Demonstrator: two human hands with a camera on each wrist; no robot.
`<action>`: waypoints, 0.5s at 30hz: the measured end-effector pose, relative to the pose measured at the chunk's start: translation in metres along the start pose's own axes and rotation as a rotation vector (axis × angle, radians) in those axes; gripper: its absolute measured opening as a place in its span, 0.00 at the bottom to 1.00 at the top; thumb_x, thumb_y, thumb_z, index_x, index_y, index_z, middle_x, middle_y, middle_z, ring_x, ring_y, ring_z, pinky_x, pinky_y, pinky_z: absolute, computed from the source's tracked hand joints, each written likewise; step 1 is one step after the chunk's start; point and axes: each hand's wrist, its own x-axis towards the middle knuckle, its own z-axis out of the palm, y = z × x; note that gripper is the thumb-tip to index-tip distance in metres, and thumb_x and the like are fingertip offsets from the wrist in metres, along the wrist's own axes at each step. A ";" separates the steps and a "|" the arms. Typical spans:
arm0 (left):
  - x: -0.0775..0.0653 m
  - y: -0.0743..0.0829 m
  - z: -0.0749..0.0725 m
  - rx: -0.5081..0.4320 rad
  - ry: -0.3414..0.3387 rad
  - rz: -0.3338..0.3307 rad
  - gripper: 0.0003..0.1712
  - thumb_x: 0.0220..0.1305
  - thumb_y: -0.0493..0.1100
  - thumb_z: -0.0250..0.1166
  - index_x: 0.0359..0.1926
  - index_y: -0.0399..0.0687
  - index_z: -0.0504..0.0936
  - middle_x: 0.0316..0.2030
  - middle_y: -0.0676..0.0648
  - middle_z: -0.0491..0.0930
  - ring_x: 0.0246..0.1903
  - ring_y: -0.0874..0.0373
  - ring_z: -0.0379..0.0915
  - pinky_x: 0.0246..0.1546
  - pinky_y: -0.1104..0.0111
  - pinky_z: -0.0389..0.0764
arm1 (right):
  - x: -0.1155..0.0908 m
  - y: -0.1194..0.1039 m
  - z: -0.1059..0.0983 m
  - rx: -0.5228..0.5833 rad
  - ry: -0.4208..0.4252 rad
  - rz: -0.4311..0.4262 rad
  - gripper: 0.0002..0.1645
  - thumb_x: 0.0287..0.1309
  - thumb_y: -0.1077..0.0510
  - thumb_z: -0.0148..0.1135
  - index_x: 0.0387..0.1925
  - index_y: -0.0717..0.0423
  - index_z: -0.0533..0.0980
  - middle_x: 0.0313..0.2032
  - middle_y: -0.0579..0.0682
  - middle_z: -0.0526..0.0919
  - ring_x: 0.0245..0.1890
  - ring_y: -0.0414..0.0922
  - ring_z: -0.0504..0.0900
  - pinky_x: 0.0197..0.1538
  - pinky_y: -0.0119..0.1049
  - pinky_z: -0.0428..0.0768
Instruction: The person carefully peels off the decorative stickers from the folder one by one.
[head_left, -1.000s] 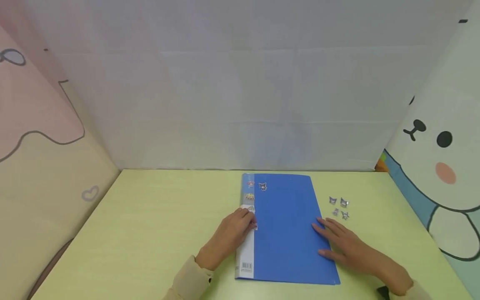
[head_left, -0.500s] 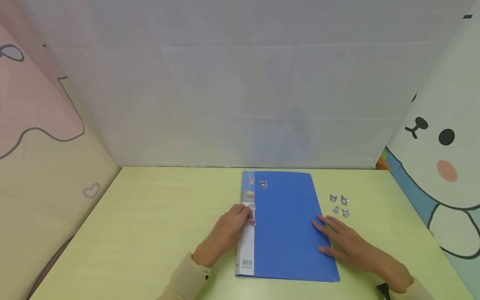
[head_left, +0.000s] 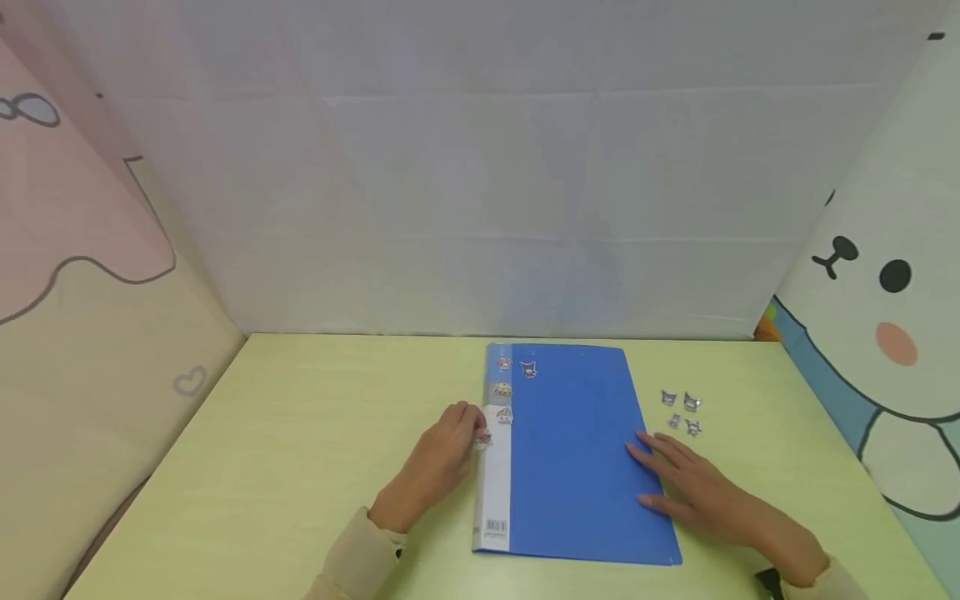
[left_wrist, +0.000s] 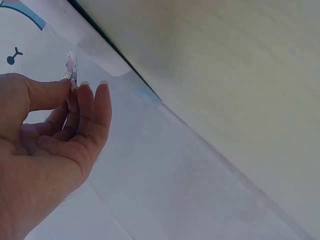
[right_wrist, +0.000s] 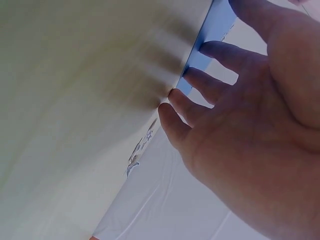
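A blue folder (head_left: 577, 467) lies flat on the table, its spine on the left carrying a white label (head_left: 495, 492). My left hand (head_left: 444, 450) pinches a small cartoon sticker (left_wrist: 71, 67) between thumb and fingertips, just over the spine's left edge. Three stickers sit down the upper spine, the lowest being a white character sticker (head_left: 505, 416). A dark-eared character sticker (head_left: 528, 369) is on the cover's upper left. With fingers spread, my right hand (head_left: 693, 487) rests on the folder's right edge.
Several loose stickers (head_left: 682, 412) lie on the table (head_left: 345, 417) right of the folder. A pale cloth wall (head_left: 480, 208) closes off the back, and printed cartoon panels (head_left: 885, 333) stand at the sides.
My left hand has moved left from the spine, taking the pinched sticker with it and uncovering the white character sticker. The right hand stays in place on the folder's edge.
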 end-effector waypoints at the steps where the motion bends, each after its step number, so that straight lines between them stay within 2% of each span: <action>1: -0.001 -0.001 0.000 -0.004 0.001 -0.010 0.10 0.58 0.29 0.62 0.38 0.43 0.72 0.32 0.50 0.67 0.33 0.59 0.64 0.29 0.72 0.74 | 0.000 0.000 0.000 -0.001 0.000 -0.003 0.37 0.61 0.43 0.59 0.65 0.57 0.66 0.65 0.60 0.64 0.64 0.63 0.61 0.56 0.64 0.65; 7: -0.008 -0.008 -0.003 -0.018 -0.010 -0.064 0.13 0.53 0.25 0.60 0.36 0.44 0.71 0.31 0.51 0.65 0.32 0.60 0.63 0.26 0.72 0.72 | 0.000 0.002 0.002 -0.010 0.012 -0.019 0.36 0.61 0.43 0.59 0.65 0.57 0.66 0.65 0.60 0.65 0.63 0.62 0.62 0.56 0.64 0.66; 15: -0.015 -0.015 -0.003 0.011 -0.011 -0.047 0.11 0.53 0.27 0.63 0.34 0.43 0.72 0.28 0.51 0.66 0.28 0.58 0.63 0.28 0.69 0.71 | -0.001 0.002 0.002 -0.003 0.001 0.004 0.37 0.61 0.42 0.58 0.66 0.56 0.66 0.65 0.59 0.64 0.64 0.62 0.61 0.56 0.64 0.65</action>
